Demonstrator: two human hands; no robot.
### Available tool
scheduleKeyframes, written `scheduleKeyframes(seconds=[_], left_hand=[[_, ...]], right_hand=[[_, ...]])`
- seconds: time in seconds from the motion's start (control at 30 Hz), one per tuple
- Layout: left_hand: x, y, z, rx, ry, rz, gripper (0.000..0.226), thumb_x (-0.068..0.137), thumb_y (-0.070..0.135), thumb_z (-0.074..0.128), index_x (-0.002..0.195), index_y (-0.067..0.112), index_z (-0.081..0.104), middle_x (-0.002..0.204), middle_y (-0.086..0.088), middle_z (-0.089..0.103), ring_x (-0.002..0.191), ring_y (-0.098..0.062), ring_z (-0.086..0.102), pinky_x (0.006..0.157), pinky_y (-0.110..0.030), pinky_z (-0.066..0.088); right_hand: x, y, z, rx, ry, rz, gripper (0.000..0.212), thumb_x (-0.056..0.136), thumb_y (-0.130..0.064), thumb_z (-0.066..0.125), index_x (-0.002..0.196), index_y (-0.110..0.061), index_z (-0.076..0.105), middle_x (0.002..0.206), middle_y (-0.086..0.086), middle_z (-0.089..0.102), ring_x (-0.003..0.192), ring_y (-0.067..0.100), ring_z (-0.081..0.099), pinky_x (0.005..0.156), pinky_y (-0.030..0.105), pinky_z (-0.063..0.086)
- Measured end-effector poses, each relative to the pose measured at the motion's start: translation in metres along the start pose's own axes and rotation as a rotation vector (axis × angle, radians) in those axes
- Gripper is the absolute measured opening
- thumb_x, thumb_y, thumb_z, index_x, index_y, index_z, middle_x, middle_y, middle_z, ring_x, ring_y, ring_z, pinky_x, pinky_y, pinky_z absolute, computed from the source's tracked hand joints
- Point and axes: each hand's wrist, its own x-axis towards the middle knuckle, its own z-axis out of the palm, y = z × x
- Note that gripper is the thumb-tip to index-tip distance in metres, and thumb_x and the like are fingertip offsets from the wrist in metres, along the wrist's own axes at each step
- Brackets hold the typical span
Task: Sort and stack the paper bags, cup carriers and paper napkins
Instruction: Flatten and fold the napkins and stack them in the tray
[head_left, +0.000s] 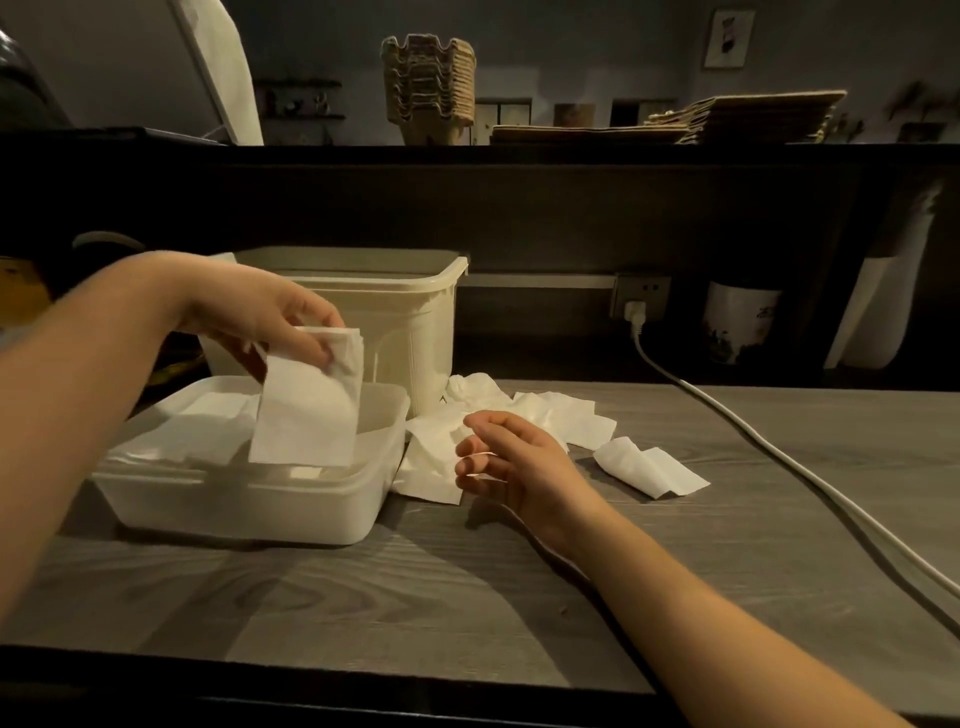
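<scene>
White napkin hangs from the left hand, pinched at its top edge over the shallow tub; best lowered flat onto the napkins lying inside, edges squared. Right hand is loosely open, holding nothing, at the edge of the loose napkins on the table, contact unclear. Cup carriers and paper bags sit stacked on the back shelf

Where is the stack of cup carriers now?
Head view, top centre: the stack of cup carriers stands on the raised ledge, left of the flattened paper bags.
</scene>
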Motion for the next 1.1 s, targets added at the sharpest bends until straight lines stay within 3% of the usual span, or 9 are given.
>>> scheduleKeyframes(seconds=[0.07,0.2,0.27,0.47,0.6,0.73,0.83,1.0,1.1], left_hand=[[0.003,-0.002,-0.002,-0.011,-0.12,-0.026,0.082,0.028,0.062,0.085,0.099,0.024,0.067,0.098,-0.004,0.069,0.087,-0.02,0.068,0.064,-0.025,0.055],[0.021,0.008,0.008,0.08,-0.205,-0.109,0.029,0.079,0.029,0.069,0.106,0.022,0.064,0.104,-0.005,0.068,0.09,-0.019,0.068,0.062,-0.025,0.054],[0.032,0.012,0.013,0.13,-0.253,-0.148,0.019,0.087,0.021,0.063,0.107,0.021,0.064,0.105,-0.006,0.068,0.091,-0.02,0.068,0.063,-0.026,0.055],[0.049,0.01,0.021,0.193,-0.208,-0.225,0.018,0.089,0.024,0.062,0.108,0.025,0.063,0.108,-0.009,0.066,0.084,-0.019,0.067,0.062,-0.024,0.055],[0.039,0.002,0.009,0.075,-0.049,-0.078,0.018,0.085,0.026,0.064,0.103,0.028,0.064,0.106,-0.006,0.064,0.091,-0.023,0.067,0.068,-0.03,0.057],[0.02,0.005,-0.003,-0.192,-0.02,0.057,0.029,0.079,0.028,0.062,0.108,0.026,0.062,0.098,-0.005,0.07,0.086,-0.023,0.069,0.064,-0.028,0.056],[0.013,0.008,-0.005,-0.228,-0.113,0.077,0.039,0.071,0.031,0.064,0.109,0.026,0.061,0.093,-0.003,0.072,0.085,-0.022,0.07,0.064,-0.029,0.057],[0.022,0.0,0.007,0.057,-0.348,-0.132,0.025,0.09,0.026,0.057,0.115,0.029,0.058,0.094,-0.003,0.069,0.076,-0.015,0.066,0.058,-0.022,0.052],[0.036,-0.003,0.016,0.138,-0.394,-0.208,0.024,0.089,0.028,0.061,0.113,0.033,0.061,0.102,-0.002,0.067,0.084,-0.015,0.064,0.06,-0.021,0.053]], right_hand=[[0.001,0.0,0.0,-0.012,0.003,-0.001,0.014,0.092,-0.018,0.057,0.1,-0.008,0.06,0.079,0.006,0.061,0.064,0.013,0.061,0.064,0.026,0.055],[0.004,0.002,0.0,-0.037,-0.002,0.012,0.016,0.092,-0.02,0.057,0.102,-0.008,0.06,0.076,0.005,0.058,0.06,0.012,0.057,0.058,0.025,0.053],[0.005,0.003,0.0,-0.055,-0.012,0.017,0.018,0.091,-0.021,0.057,0.103,-0.008,0.06,0.075,0.004,0.058,0.06,0.012,0.057,0.058,0.024,0.052],[0.007,0.004,-0.002,-0.095,-0.021,0.013,0.015,0.091,-0.023,0.057,0.099,-0.012,0.06,0.071,0.001,0.057,0.059,0.01,0.054,0.055,0.021,0.049],[0.009,0.005,-0.001,-0.132,-0.017,-0.008,0.014,0.091,-0.023,0.057,0.098,-0.012,0.061,0.071,0.001,0.057,0.059,0.01,0.053,0.055,0.02,0.049],[0.009,0.005,-0.001,-0.151,-0.012,-0.058,0.012,0.092,-0.024,0.055,0.095,-0.014,0.062,0.073,0.002,0.057,0.06,0.01,0.053,0.057,0.022,0.049],[0.008,0.006,0.0,-0.176,-0.033,-0.053,0.013,0.092,-0.025,0.055,0.096,-0.014,0.062,0.072,0.001,0.057,0.06,0.011,0.054,0.059,0.022,0.05],[0.005,0.007,-0.001,-0.179,-0.059,-0.045,0.013,0.092,-0.024,0.054,0.095,-0.014,0.061,0.071,0.002,0.057,0.059,0.011,0.052,0.058,0.021,0.049],[0.006,0.006,0.0,-0.201,-0.066,-0.036,0.014,0.093,-0.025,0.053,0.095,-0.014,0.062,0.072,0.002,0.057,0.06,0.011,0.052,0.057,0.02,0.048]])
